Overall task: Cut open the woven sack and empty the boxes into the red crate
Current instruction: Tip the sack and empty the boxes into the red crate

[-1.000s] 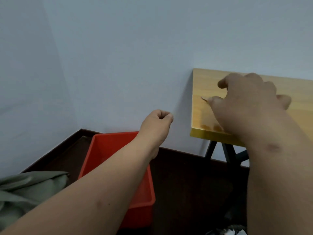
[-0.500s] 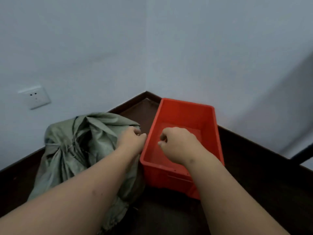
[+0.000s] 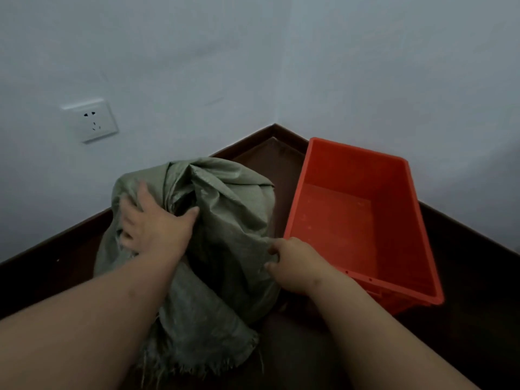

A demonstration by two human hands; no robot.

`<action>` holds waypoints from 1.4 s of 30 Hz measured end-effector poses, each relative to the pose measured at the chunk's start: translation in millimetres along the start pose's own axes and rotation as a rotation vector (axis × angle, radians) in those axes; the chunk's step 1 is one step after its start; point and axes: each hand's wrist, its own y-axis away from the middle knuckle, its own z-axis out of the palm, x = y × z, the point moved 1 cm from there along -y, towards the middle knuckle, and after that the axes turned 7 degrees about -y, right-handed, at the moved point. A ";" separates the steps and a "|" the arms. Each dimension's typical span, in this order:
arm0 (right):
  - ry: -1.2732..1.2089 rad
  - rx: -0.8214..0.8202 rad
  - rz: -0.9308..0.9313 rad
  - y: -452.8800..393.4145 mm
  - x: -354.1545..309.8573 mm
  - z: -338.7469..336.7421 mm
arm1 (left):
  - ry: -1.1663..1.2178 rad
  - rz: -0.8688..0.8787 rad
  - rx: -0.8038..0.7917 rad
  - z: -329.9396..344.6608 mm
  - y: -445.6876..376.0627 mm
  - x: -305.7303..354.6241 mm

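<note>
A grey-green woven sack [image 3: 225, 249] stands bulging on the dark floor in the room corner, its top bunched and its lower edge frayed. My left hand [image 3: 153, 225] lies over the sack's upper left, fingers spread and pressed into the fabric, thumb hooked into a fold near the bunched top. My right hand [image 3: 295, 264] is curled closed at the sack's right side, pinching the fabric; whether anything small is inside the fist is hidden. The red crate [image 3: 422, 249] sits just right of the sack, with nothing inside. No boxes show.
Pale walls meet in a corner behind the sack, with a dark skirting board [image 3: 253, 137] along the floor. A white wall socket [image 3: 91, 121] is on the left wall. Dark floor [image 3: 478, 319] extends right of and in front of the crate.
The view swung from the wooden table down to the corner. My left hand moved onto the top of the sack and spread out. My right hand came from over the crate to the sack's right side.
</note>
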 end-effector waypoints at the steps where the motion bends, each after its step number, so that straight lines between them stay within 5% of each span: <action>1: -0.019 0.009 0.002 -1.1 -1.3 0.3 | -0.024 -0.006 -0.027 -1.7 -10.2 -3.3; 9: -0.480 0.005 0.097 -10.4 -15.8 16.3 | 0.203 0.012 -0.540 6.4 -11.4 -9.7; 15: -1.211 -0.156 0.256 -4.9 -40.8 17.3 | 0.290 0.191 -0.639 -10.7 60.5 13.0; 22: -1.332 -0.183 0.436 24.0 -62.1 -10.7 | 0.189 0.197 -0.646 -82.8 118.9 55.7; 27: -1.412 -0.208 0.506 58.4 -81.8 -54.4 | 0.434 -0.143 -0.839 -152.0 128.2 89.5; 33: -1.070 -0.297 0.287 88.4 -150.4 -106.7 | 0.458 -0.574 -0.520 -228.3 88.9 94.5; 38: -1.063 -0.298 0.264 129.6 -178.6 -153.8 | 0.358 -0.822 -0.602 -281.9 78.2 83.2; 42: -0.828 -0.399 0.163 152.9 -205.5 -185.1 | 0.354 -1.006 -0.656 -311.4 76.6 92.3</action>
